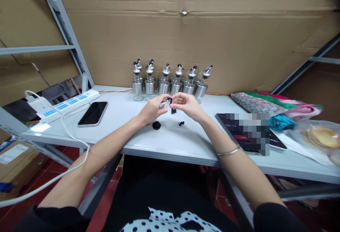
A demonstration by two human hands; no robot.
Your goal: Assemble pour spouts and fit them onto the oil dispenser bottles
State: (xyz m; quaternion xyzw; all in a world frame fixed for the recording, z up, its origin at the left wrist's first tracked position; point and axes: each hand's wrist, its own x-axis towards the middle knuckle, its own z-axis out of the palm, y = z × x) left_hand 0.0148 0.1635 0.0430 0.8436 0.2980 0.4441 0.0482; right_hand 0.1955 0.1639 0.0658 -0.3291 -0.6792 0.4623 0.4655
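so, left hand: pinching a small metal pourer spout, light, slippery
right hand: gripping its black cap end

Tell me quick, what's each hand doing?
Left hand: closed on a small spout.
Right hand: fingers pinched at the spout's black tip; whether it grips cannot be told.

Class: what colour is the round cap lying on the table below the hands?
Black: round cap, head view.

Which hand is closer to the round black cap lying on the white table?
Left. The left hand hovers just above the round black cap; the right hand is farther off, to its right.
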